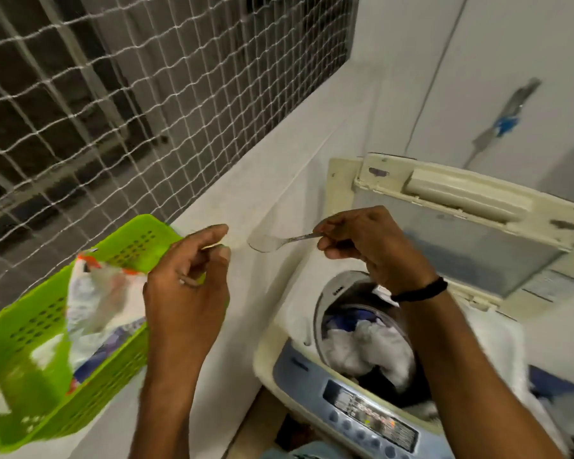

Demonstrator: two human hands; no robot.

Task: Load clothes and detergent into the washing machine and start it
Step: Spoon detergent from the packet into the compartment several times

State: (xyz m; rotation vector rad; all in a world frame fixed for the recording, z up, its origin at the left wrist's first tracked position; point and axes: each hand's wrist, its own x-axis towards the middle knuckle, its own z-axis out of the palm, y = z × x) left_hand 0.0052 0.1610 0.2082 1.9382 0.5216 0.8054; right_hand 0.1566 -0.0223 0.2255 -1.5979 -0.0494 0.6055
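Cream top-loading washing machine (299, 367) stands lid-up, white and blue clothes (368, 346) in its drum; the lime-green plastic basket (30, 326) alongside holds a crinkled detergent bag (96, 293). Right hand (368, 246) pinches a thin spoon (289, 240); the left hand (186, 276) curls, its grip unclear. Scooping detergent looks next, with the bag held open.

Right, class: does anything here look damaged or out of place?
The raised lid of the washing machine looks worn: its cream frame is yellowed, with dark chipped patches along the edges. Clothes lie inside the drum, and nothing looks spilled.
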